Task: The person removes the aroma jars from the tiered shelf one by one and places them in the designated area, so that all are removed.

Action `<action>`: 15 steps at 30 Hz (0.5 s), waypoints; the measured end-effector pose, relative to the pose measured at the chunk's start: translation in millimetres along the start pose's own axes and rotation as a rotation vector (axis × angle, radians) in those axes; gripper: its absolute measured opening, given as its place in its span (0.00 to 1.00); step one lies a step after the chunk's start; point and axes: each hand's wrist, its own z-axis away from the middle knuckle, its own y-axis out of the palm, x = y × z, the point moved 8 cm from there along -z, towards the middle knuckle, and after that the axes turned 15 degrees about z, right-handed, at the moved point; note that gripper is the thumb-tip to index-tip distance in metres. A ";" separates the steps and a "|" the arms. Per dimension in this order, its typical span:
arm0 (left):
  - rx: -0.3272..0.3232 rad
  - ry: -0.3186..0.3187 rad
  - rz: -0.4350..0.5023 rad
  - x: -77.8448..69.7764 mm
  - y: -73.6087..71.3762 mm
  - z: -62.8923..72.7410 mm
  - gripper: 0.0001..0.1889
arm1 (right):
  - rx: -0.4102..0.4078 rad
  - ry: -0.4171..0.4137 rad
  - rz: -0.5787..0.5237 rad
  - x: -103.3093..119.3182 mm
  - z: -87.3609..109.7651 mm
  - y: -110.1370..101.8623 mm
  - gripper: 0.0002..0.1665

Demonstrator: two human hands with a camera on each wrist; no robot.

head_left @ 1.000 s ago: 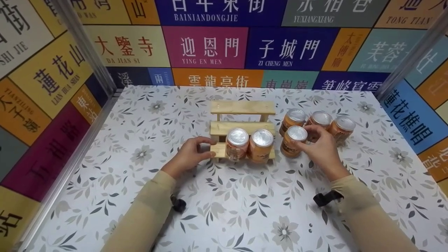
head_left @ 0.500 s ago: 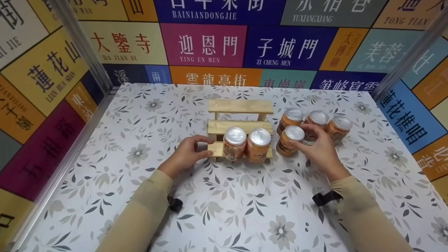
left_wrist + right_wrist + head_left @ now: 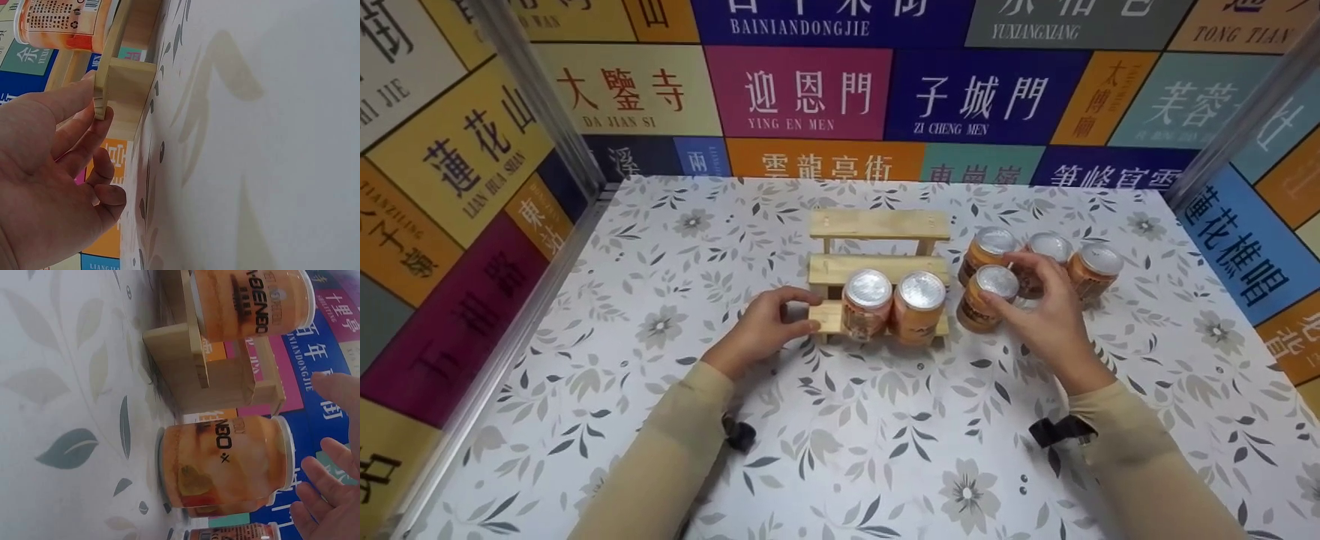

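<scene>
My left hand (image 3: 761, 330) pinches the left end of the lowest step of a small three-step wooden stand (image 3: 879, 268); the left wrist view shows thumb and fingertips on the board end (image 3: 102, 93). Two orange fruit cans with silver lids, a left can (image 3: 867, 304) and a right can (image 3: 919, 307), stand upright side by side on that step. Just right of the stand, another fruit can (image 3: 225, 461) stands upright on the table. My right hand (image 3: 1050, 319) hovers close at its lid, thumb and fingers spread, with a gap from the can in the right wrist view.
Behind the right hand, three more fruit cans stand together: a left one (image 3: 994, 247), a partly hidden middle one (image 3: 1048, 247) and a right one (image 3: 1096, 266). The stand's upper two steps are bare. Colourful printed panels (image 3: 810, 94) wall in the leaf-patterned table (image 3: 855, 442).
The right hand has risen slightly at the near can, its thumb and index finger shifting up toward the lid. The left hand, stand and cans keep their places; the head view sways slightly.
</scene>
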 end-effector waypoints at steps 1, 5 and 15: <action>-0.002 -0.002 -0.001 0.3 -0.5 0.1 0.20 | -0.010 -0.008 -0.002 2.2 0.1 -0.4 0.40; -0.001 0.021 -0.005 -0.4 -1.6 0.7 0.20 | -0.020 -0.020 -0.031 8.8 0.7 -0.5 0.38; 0.021 0.051 -0.003 -2.1 3.0 0.2 0.19 | 0.029 -0.027 -0.064 23.2 7.2 1.6 0.33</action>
